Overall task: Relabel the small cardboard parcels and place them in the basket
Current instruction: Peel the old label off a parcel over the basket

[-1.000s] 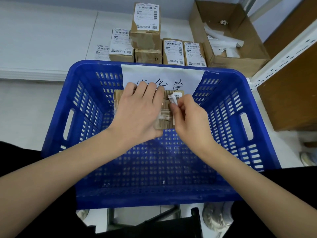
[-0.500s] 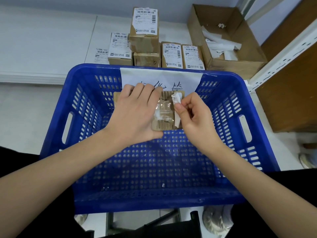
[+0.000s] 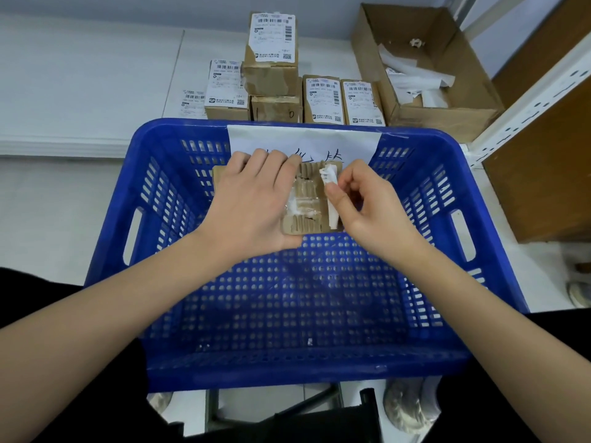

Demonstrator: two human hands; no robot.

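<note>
On the left, the white desk [image 3: 80, 91] runs back to the wall. The left hand [image 3: 252, 199] reaches over the blue basket [image 3: 431, 314] and lies on top of a small cardboard parcel [image 3: 303, 215], palm down, fingers together and wrapped over its far edge, gripping it above the basket's perforated floor near the far wall. The parcel's exposed face is torn, with ragged corrugation and scraps of clear tape and white paper showing. Just to the right, the right hand [image 3: 367, 206] pinches a crumpled strip of white label [image 3: 329, 179] between thumb and forefinger, the strip partly peeled up from the parcel's right side, the other fingers curled in. A white sheet with handwriting [image 3: 303, 139] is taped over the basket's far rim, behind both hands. Beyond the basket, a group of labelled parcels [image 3: 271, 52] stands on the desk, one stacked on another in the middle. Further right sits an open cardboard box [image 3: 447, 100] holding loose white paper strips, and at the far right a white metal shelf upright [image 3: 537, 97] slants past a brown panel.
</note>
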